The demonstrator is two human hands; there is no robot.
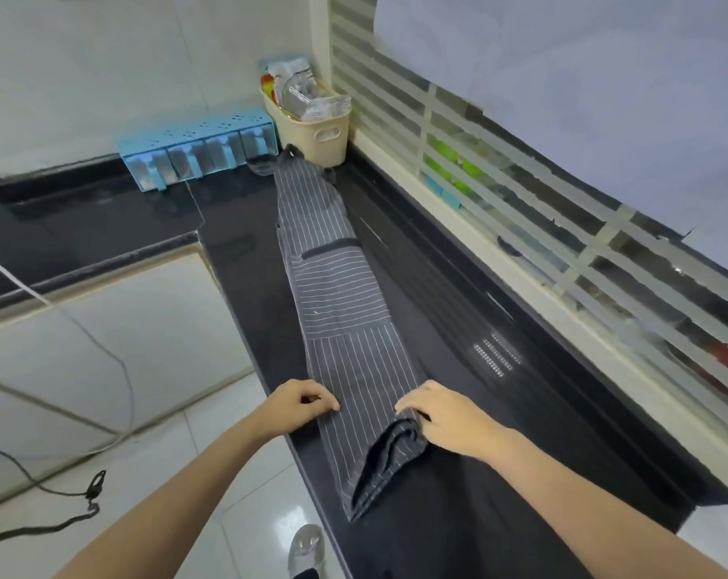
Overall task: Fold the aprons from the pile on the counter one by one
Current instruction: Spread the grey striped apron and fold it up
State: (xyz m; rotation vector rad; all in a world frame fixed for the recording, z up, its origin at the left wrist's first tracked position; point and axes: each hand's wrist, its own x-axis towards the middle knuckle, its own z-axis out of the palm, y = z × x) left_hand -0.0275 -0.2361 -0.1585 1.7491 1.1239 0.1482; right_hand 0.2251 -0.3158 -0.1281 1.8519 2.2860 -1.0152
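Both my left hand (301,405) and right hand (441,415) pinch the near end of the striped apron (337,286), stretched lengthwise along the counter (245,244) toward the beige basket (312,131) and blue spice rack (195,154) in the far corner.

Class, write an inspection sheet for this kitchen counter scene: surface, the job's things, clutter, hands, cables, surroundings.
Surface: black counter, glossy.
Job's things: striped apron folded into a long narrow strip lying along the counter; no pile seen.
Clutter: beige basket of packets and blue container rack at the far end.
Hands: left hand pinches the apron's left edge; right hand grips its right edge.
Cables: black cable and white cable over the floor.
Surroundings: tiled wall, slatted window, pale floor tiles.
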